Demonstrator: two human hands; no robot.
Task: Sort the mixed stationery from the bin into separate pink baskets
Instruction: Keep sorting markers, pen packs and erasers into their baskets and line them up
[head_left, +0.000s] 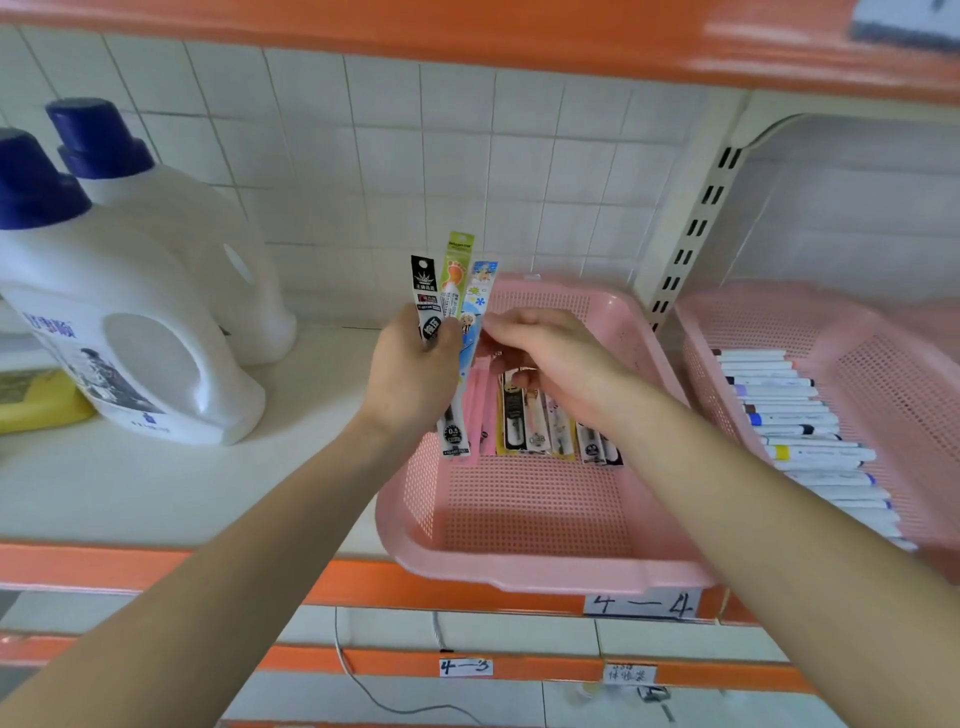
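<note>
My left hand (415, 371) grips a fanned bunch of three long refill packets (453, 283), black, green and pale blue, held upright over the left rim of a pink basket (524, 540). Several more refill packets (540, 421) lie in the far half of that basket. My right hand (550, 358) hovers over them with its fingers curled, pinching a pink packet (480, 374) beside the bunch. A second pink basket (769, 322) on the right holds several white marker pens (800, 426) in a row.
Two white detergent bottles (140, 322) with blue caps stand on the white shelf at the left, with a yellow object (36, 400) beside them. An orange shelf edge (156, 566) runs along the front, with a label reading 4-4 (641, 605). A slotted upright post (691, 228) divides the two bays.
</note>
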